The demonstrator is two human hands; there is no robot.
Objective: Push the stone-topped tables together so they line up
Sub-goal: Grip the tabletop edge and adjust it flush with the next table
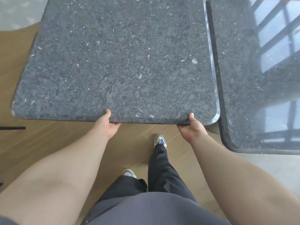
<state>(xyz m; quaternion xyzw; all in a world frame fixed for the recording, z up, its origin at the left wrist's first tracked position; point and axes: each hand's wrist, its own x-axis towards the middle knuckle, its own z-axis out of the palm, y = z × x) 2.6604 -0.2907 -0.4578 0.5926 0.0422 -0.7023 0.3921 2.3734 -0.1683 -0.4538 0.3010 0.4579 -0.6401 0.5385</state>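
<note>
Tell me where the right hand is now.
The right hand grips the near edge of the left table, at its right corner, beside the second table.

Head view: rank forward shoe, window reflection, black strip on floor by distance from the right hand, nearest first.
From the right hand:
1. Forward shoe, just below-left of it.
2. Window reflection, on the right table's top.
3. Black strip, far left on the floor.

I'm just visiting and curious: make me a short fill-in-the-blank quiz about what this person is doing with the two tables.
1. Both hands grip the near edge of the ____ table.
2. The left hand and right hand each lay a ____ on top of the stone.
3. The near edge of the right table sits ____ to the person than the other's.
4. The window's reflection shows in the ____ table.

Missing words: left; thumb; closer; right
</note>
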